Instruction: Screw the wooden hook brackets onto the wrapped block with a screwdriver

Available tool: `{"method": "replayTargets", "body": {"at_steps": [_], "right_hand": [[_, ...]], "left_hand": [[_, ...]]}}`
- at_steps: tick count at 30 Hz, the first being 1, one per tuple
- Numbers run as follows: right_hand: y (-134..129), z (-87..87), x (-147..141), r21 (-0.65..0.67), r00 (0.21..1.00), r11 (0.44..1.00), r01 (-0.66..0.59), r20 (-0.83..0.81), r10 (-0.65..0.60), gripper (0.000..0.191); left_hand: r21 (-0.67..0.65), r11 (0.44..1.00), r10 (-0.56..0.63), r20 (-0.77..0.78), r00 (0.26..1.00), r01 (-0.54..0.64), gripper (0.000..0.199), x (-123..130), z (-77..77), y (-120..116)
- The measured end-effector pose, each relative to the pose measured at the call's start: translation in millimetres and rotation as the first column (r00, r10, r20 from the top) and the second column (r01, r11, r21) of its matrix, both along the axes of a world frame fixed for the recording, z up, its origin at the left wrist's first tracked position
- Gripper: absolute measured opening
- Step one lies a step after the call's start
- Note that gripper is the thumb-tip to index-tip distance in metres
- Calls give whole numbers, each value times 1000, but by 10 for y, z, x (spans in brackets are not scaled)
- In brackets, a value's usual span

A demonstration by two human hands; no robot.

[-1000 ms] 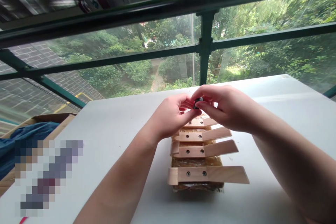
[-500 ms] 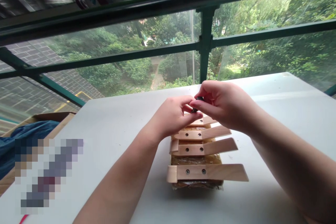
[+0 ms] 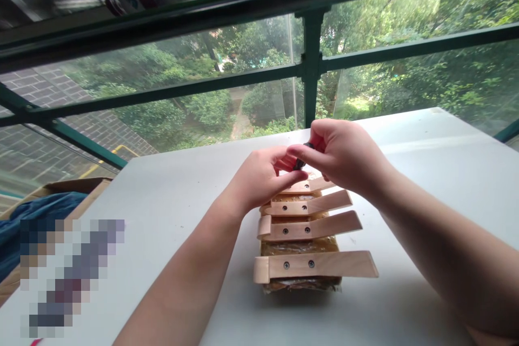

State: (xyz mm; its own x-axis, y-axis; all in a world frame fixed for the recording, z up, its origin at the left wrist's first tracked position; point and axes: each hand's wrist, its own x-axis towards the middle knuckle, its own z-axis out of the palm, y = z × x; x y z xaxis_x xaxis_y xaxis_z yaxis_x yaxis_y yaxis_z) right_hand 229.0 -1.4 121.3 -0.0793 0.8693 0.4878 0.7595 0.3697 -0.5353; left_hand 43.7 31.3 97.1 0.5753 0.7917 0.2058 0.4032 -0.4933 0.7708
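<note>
Over the far end of the row of wooden pieces, my left hand (image 3: 265, 175) and my right hand (image 3: 344, 154) meet. Both are closed, fingertips pinching a small black object (image 3: 299, 164) between them; the fingers cover most of it, so its kind cannot be made out. Below lie several pale wooden pieces (image 3: 336, 265), each with a curved left end, two screws and a flat blade angled right. They rest crosswise on a block wrapped in brown, shiny film (image 3: 300, 246). My hands partly hide the farthest pieces.
The block stands on a white table (image 3: 174, 216). Left of the table is a cardboard box (image 3: 95, 194) with blue cloth (image 3: 44, 208) in it. A blurred-out patch (image 3: 77, 275) covers something at the table's left. Green-framed window panes (image 3: 312, 65) rise behind the far edge.
The fingers have shifted slightly around the black object, and more of its side now shows between them. The whole view has moved a little, so everything sits slightly farther left.
</note>
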Motion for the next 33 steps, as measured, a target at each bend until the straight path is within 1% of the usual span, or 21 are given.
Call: {"method": "replayTargets", "body": {"at_steps": [4,6,8,11,14,16,18,21,25,30,33], "right_hand": [[64,-56,8,-40,999,998,47,-19,-47,45],[95,-86,19,-39,999,998,44,-9,-44,46],[113,-103,40,-14,1000,1000,-15,10,16,40],[108,-87,92,-8,983,984,-179,36,179,19],[83,-38,153,-69,950,954,-292,98,298,23],[67,-6,183,-112,929,936,-333,135,346,22],[53,22,199,-139,920,928,-347,145,365,19],[34,54,198,-166,931,939,-300,165,326,15],[36,60,169,-175,951,963,-205,198,238,13],[87,5,105,-134,961,981,-139,223,166,22],[87,-10,69,-140,963,981,-131,216,159,29]], "left_hand": [[-86,996,-4,35,999,7,31,5,-74,37],[-96,995,-3,40,999,7,31,6,-90,48],[-88,996,-12,18,1000,13,31,6,-86,48],[-78,997,-27,-35,999,24,33,3,-55,32],[-71,997,-37,-59,998,33,32,-6,-25,20],[-57,997,-49,-65,997,46,29,-13,-16,22],[-48,997,-56,-74,996,52,27,-19,-20,29],[-78,994,-82,-60,995,77,26,-17,-49,39],[-146,980,-136,19,990,138,30,6,-115,50],[-107,991,-74,70,995,81,31,25,-166,72],[-126,989,-61,108,992,75,33,33,-168,80]]}}
